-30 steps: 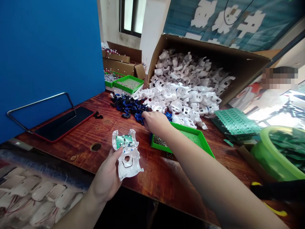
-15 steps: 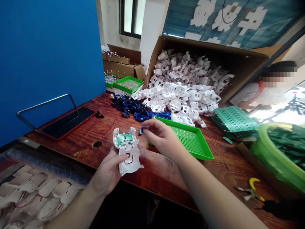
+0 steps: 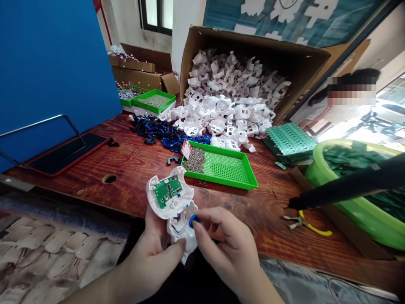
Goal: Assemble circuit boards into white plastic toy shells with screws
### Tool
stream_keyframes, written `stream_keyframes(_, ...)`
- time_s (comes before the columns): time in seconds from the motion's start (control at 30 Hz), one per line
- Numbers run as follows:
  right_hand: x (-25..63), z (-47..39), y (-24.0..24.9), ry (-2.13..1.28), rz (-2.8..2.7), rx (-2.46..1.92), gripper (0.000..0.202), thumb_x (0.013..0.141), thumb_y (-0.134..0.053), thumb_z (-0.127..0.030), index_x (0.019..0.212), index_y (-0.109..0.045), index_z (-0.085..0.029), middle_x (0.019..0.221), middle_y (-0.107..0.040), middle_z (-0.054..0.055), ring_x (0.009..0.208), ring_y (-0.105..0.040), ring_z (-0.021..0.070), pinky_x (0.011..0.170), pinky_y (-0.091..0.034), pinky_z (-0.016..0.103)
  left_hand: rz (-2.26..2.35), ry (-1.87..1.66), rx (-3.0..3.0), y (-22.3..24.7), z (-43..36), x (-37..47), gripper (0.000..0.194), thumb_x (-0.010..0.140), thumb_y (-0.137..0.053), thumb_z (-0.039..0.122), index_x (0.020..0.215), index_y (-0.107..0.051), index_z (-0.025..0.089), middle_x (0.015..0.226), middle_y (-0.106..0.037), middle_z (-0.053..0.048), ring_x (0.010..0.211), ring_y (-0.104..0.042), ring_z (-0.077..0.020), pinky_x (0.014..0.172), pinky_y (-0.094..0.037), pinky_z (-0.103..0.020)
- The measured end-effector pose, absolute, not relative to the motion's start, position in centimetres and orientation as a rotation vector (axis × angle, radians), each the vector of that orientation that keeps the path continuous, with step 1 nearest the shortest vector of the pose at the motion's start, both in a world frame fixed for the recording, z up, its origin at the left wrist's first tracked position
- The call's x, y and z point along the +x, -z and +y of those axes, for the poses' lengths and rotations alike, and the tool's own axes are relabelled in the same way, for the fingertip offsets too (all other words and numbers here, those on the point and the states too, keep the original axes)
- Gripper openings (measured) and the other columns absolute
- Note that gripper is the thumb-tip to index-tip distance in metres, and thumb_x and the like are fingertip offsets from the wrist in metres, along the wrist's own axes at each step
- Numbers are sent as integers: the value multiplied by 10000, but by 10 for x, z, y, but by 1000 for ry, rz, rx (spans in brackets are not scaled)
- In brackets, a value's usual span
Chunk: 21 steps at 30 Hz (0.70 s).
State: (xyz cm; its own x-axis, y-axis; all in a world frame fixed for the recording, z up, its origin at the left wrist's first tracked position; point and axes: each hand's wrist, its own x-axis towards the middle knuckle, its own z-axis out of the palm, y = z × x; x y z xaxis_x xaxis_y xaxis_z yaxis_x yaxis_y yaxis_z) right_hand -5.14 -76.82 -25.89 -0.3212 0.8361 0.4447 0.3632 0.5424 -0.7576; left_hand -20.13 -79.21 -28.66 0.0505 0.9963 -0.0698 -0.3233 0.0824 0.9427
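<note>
My left hand [image 3: 155,253] is closed around a white plastic housing [image 3: 185,240], its thumb pressed on the lower half. The upper half of the housing holds a green circuit board [image 3: 169,190]. Between the thumb and forefinger of my right hand [image 3: 226,240] is a small blue plastic part [image 3: 193,219], at the right edge of the housing's lower half. Part of that blue piece is hidden by the fingers. Beyond the housing, a green tray [image 3: 228,169] holds many small metal screws [image 3: 196,160] at its left end.
White housings [image 3: 218,114] spill from a cardboard box [image 3: 186,55], with blue and black parts [image 3: 164,133] in front. A phone [image 3: 68,154] lies left. Yellow-handled pliers [image 3: 306,223], a black tool [image 3: 348,181] and a green basin [image 3: 316,162] are right. A person [image 3: 344,97] sits beyond.
My right hand has come back from near the green tray to the housing with the blue part. The housing is closer and tilted. A black tool now shows at the right.
</note>
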Motion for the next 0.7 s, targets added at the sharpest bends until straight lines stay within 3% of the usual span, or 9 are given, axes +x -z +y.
stream_keyframes(0.13,-49,-778,266,-427,-1925,-998,186,769,-609,-160,938,-584,-231,810,-610,8,737,-567,126,660,-471,254,1035,-1243,1055,298,-801,-186,678,819,-568,185,1356,-183,341,1292,-536,-28,1177,-497,-186,1012,-368,-283)
stream_keyframes(0.3,-47,-782,278,-406,-1822,-1097,192,777,-616,-204,959,-642,-260,788,-530,28,720,-536,137,639,-475,275,1036,-1210,1124,305,-805,-175,552,824,-548,172,1325,-344,283,1274,-550,-52,1267,-396,-221,1094,-267,-336)
stream_keyframes(0.43,-42,-783,282,-349,-1822,-1177,119,767,-640,-234,881,-656,-265,778,-518,30,724,-512,153,644,-452,305,1096,-1185,1170,308,-809,-169,549,851,-502,175,1347,-296,289,1260,-560,-50,1285,-370,-202,1091,-269,-328)
stream_keyframes(0.53,-38,-783,278,-271,-1831,-1222,92,758,-645,-237,847,-640,-261,811,-511,36,768,-503,174,680,-443,335,1143,-1227,1152,310,-811,-166,623,830,-539,170,1356,-249,335,1269,-556,-21,1257,-411,-181,1073,-289,-286)
stream_keyframes(0.7,-22,-787,264,-409,-1879,-1185,190,813,-566,-207,987,-585,-279,897,-504,48,842,-519,170,689,-474,311,1094,-1273,887,300,-807,-163,792,739,-673,235,1366,-202,342,1193,-615,-13,1088,-571,-185,941,-439,-263)
